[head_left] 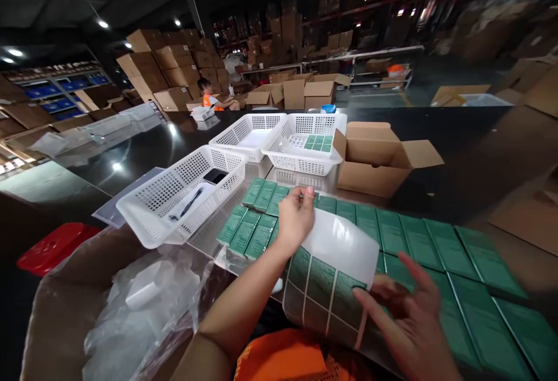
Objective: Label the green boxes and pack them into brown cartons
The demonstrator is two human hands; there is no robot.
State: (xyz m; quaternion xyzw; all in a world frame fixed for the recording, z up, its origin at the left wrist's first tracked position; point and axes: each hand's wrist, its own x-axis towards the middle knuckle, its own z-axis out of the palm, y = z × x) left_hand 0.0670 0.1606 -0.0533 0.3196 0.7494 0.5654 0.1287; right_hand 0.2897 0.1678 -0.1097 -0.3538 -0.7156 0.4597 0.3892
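Observation:
A curled label sheet (322,288) hangs in front of me. Its upper part is bare white backing, and rows of green labels cover the lower part. My left hand (296,218) is closed at the sheet's upper left corner, thumb and forefinger pinched together above the green boxes. Part of the sheet's edge is hidden behind that hand. At the right edge, my right hand (410,311) has its thumb on a green label and other fingers behind the sheet, while the forefinger sticks out. Rows of green boxes (392,230) lie beneath and beyond both hands.
White perforated baskets (143,209) stand behind the boxes; one holds a pen (192,202), another green label pieces (318,143). An open carton (375,169) is at right. At lower left are a plastic-lined carton (56,317) and a red stool (56,247). A person (213,101) sits far back.

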